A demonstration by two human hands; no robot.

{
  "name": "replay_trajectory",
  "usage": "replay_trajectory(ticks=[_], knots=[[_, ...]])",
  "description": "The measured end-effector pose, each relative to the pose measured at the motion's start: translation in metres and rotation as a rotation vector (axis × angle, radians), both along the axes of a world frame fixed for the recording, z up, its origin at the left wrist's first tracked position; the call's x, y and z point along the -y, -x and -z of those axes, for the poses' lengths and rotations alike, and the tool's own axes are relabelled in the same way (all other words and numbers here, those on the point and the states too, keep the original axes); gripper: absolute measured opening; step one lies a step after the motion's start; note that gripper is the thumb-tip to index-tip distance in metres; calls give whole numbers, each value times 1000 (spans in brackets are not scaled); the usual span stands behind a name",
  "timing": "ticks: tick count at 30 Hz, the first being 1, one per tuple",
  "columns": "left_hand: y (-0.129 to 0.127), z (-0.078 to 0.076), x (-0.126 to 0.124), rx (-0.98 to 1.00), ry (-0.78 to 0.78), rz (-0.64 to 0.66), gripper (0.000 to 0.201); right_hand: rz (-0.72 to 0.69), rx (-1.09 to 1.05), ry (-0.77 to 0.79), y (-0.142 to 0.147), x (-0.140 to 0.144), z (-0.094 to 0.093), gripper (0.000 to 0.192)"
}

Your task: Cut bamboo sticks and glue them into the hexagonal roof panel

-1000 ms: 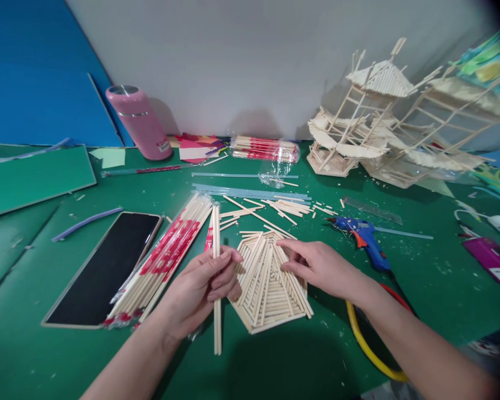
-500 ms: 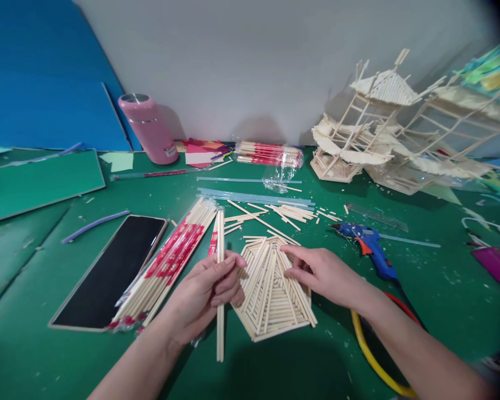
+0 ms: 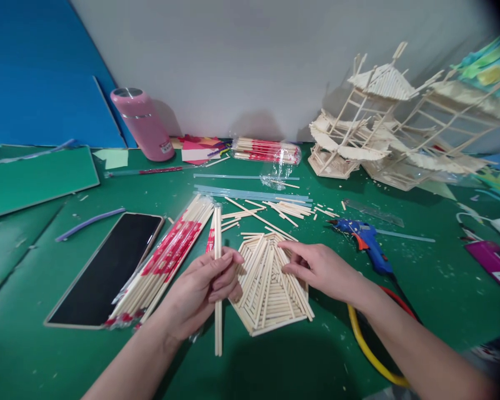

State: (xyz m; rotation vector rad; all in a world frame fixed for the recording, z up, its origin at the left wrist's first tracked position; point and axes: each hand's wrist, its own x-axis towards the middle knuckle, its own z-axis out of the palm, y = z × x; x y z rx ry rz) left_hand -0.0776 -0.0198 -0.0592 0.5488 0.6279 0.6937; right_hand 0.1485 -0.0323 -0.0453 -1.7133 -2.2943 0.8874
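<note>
My left hand [image 3: 210,283] is closed around a pair of wooden chopsticks [image 3: 218,328], held upright just left of a flat panel. That many-sided panel [image 3: 270,328] is built of cut wooden sticks in nested rows, and longer sticks lie across it, fanning out from its top. At the panel's upper right, my right hand [image 3: 316,269] rests its index fingertip and thumb on the sticks. Those two fingers are apart, and the other fingers curl under, partly hidden. Wrapped chopsticks [image 3: 170,250] with red bands lie left of my left hand.
A blue glue gun [image 3: 366,239] lies right of my right hand, near a yellow cable [image 3: 362,355]. Loose cut sticks [image 3: 289,210] and glue sticks [image 3: 254,194] lie behind the panel. A phone [image 3: 108,266], pink bottle [image 3: 144,125] and stick-built tower model [image 3: 370,122] stand around.
The whole view has shifted slightly, so everything appears a little further left and up. Both hands keep nearly the same pose, with the chopsticks still in my left hand.
</note>
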Motion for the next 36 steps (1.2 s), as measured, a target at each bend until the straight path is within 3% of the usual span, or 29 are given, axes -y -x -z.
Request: replay_trajectory(ticks=[5, 8, 15, 19, 21, 25, 31, 36], knots=[[0, -1, 1, 11, 11, -10, 20, 5, -42, 16, -2, 1, -2, 30], [-1, -2, 3, 44, 16, -21, 25, 98, -132, 10, -6, 3, -3, 34], [-5, -2, 5, 90, 37, -22, 21, 339, -660, 65, 13, -1, -10, 50], [-13, -9, 9, 6, 48, -39, 19, 364, -876, 139, 41, -8, -16, 30], [-18, -14, 11, -49, 60, -43, 18, 364, -914, 171, 52, -11, -17, 18], [-29, -24, 15, -99, 30, -21, 21, 363, -937, 193, 61, -14, -15, 17], [-39, -23, 13, -90, -36, -3, 29, 339, -915, 127, 61, -14, -14, 17], [-36, -26, 7, -6, 52, -21, 19, 260, -847, 93, 50, -19, -19, 18]])
